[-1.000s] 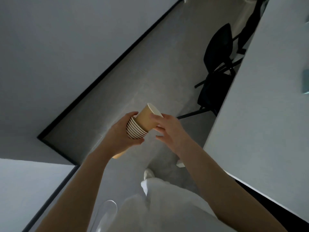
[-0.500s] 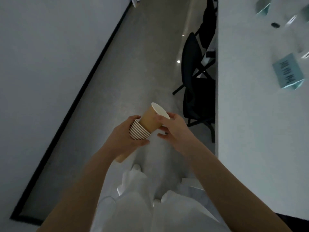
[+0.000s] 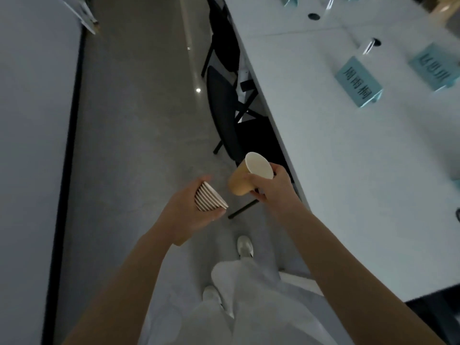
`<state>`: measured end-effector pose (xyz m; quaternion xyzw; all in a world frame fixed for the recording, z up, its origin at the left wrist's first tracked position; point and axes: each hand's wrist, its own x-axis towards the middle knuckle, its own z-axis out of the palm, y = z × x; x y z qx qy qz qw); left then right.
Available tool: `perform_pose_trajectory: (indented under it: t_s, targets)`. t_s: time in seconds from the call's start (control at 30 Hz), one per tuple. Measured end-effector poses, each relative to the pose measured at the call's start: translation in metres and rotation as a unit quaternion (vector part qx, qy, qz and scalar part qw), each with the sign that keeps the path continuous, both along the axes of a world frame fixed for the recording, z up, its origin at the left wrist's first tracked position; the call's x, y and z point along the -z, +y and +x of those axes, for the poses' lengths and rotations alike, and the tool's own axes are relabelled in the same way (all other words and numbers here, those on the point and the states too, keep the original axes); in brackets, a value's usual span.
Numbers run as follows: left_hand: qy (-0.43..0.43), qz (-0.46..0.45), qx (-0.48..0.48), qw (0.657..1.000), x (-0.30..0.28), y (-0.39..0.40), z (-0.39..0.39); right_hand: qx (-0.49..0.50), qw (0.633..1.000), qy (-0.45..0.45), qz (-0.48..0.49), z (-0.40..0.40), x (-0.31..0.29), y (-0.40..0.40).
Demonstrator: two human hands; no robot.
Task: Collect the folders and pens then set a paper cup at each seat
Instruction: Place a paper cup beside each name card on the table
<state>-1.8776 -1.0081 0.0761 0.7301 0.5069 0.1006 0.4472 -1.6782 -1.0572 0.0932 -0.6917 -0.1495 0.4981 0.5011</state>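
My left hand [image 3: 185, 212] grips a stack of brown paper cups [image 3: 209, 197], their white rims showing as stripes. Just to its right, my right hand [image 3: 272, 186] holds a single brown paper cup [image 3: 245, 176], tilted with its white mouth facing up and right. That cup is clear of the stack, a small gap between them. Both hands hover over the grey floor beside the long white table [image 3: 348, 150]. No folders or pens show in this view.
Two teal name cards [image 3: 357, 82] [image 3: 434, 68] stand on the table. Black chairs [image 3: 225, 113] are pushed in along the table's left edge, just ahead of my hands. A white wall with a dark skirting [image 3: 66, 135] runs along the left of the aisle. My white shoes [image 3: 245, 246] are below.
My right hand has pulled one cup off the top of the stack and moved it right. The view has swung toward the table, bringing the name cards into sight.
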Motion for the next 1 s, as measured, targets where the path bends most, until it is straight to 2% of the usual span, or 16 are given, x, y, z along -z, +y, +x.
perform_pose_trajectory:
  t_s: [0.13, 0.4, 0.57, 0.7, 1.0]
  targets:
    - [-0.025, 0.0, -0.012, 1.0, 0.001, 0.05, 0.046, 0.038, 0.999, -0.038, -0.006, 0.062, 0.017, 0.044]
    - [-0.065, -0.006, -0.062, 0.996, 0.001, 0.136, 0.141, 0.078, 0.989, -0.099, -0.081, 0.215, 0.062, 0.14]
    - [-0.073, -0.009, -0.053, 0.996, 0.005, 0.17, 0.177, 0.068, 0.97, -0.205, -0.109, 0.288, 0.079, 0.191]
    - [-0.077, -0.02, -0.055, 0.995, 0.013, 0.188, 0.193, 0.039, 0.949, -0.283, -0.131, 0.324, 0.097, 0.222]
    - [-0.057, -0.037, -0.05, 0.996, 0.021, 0.22, 0.212, 0.019, 0.95, -0.27, -0.154, 0.343, 0.129, 0.232]
